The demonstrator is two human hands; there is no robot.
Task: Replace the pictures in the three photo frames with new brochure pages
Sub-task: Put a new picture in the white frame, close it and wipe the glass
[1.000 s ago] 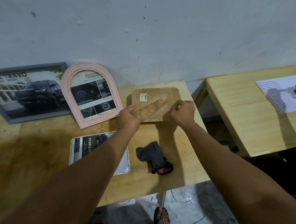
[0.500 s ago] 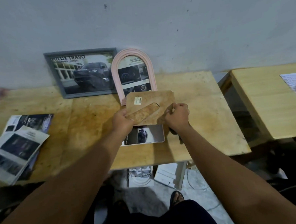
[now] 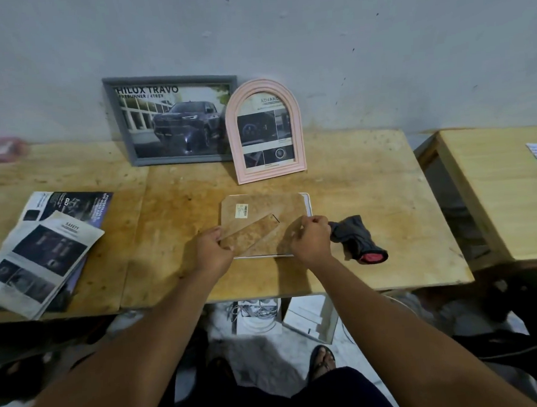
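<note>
Hands (image 3: 213, 253) on flat, crosswise frame back (image 3: 272, 207)

From here I see the brown backing board (image 3: 267, 209) lying on a white frame (image 3: 307, 201) on the wooden table (image 3: 369, 198) — left hand (image 3: 213, 251) pinching its near-left corner, right hand (image 3: 311, 240) its near-right edge. Behind stand a grey frame (image 3: 167, 79) and a pink arched frame (image 3: 271, 172); brochures (image 3: 43, 255) lie left, a dark cloth (image 3: 356, 239) right.

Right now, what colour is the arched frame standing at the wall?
The arched frame is pale pink, seen in the head view.
</note>
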